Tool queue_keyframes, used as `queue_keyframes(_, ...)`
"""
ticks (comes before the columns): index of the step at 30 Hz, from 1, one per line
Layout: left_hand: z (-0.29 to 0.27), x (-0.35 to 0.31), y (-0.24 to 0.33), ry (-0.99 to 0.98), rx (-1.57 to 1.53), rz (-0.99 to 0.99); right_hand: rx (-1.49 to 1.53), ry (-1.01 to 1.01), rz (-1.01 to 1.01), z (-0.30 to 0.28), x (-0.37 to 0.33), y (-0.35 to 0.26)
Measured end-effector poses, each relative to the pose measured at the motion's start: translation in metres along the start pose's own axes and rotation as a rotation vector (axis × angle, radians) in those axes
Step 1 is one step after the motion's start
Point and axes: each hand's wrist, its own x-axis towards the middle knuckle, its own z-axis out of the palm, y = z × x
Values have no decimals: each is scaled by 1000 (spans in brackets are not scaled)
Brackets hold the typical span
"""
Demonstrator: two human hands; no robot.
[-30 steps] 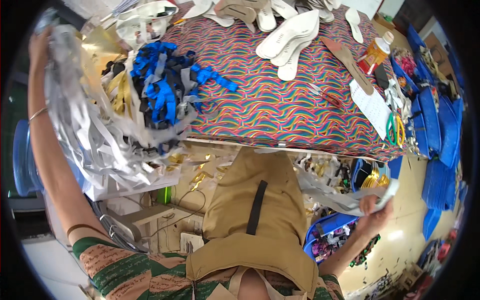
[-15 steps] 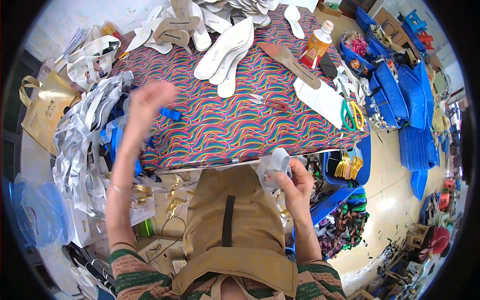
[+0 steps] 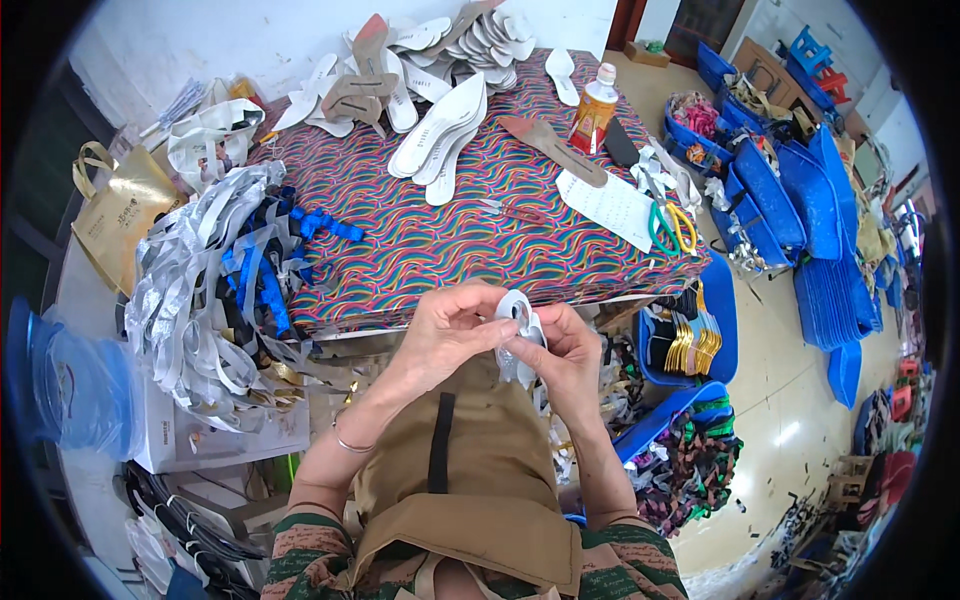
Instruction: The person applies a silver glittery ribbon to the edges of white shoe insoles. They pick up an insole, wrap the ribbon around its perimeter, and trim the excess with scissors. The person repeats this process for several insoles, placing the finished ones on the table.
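Above my apron (image 3: pixel 470 440), just off the table's front edge, both hands hold a white-silver looped strap (image 3: pixel 514 306). My left hand (image 3: pixel 450 328) pinches its left side with thumb and fingers. On the other side, my right hand (image 3: pixel 568 358) grips the strap too, thumb against it; part of the strap hangs below the fingers. To the left lies a big heap of similar silver-white straps (image 3: pixel 185 300), with blue straps (image 3: pixel 270 295) beside it. Small red-handled thread snips (image 3: pixel 518 211) rest mid-table, beyond my hands.
White insoles (image 3: pixel 438 130) lie stacked on the patterned tablecloth (image 3: pixel 400 260). To the right are a bottle (image 3: pixel 596 110), a brown insole piece (image 3: pixel 555 150), a white sheet (image 3: pixel 605 208) and scissors (image 3: pixel 665 228). Blue bins (image 3: pixel 728 330) stand on the floor at right.
My left hand has come from above the strap heap at left to the middle and now grips the strap. My right hand has brought the strap slightly left.
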Motion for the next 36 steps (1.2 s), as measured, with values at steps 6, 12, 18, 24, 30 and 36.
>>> queue_keyframes(6,14,-24,14,-9,-22,-23,121,-67,-39,-7,-20,-8)
queue_keyframes(12,13,-43,19,-13,-22,33,147,-139,-62,-2,-31,-15)
queue_keyframes(18,17,-54,30,23,28,136,9,-172,-97,10,-37,-31)
queue_keyframes(24,6,-57,42,-12,30,218,-35,-121,-137,31,-33,-48)
queue_keyframes(30,-15,-47,41,17,-5,219,-47,-126,-109,43,-14,-41)
queue_keyframes(36,-46,-25,37,-14,-44,184,-58,-143,-67,50,18,-27)
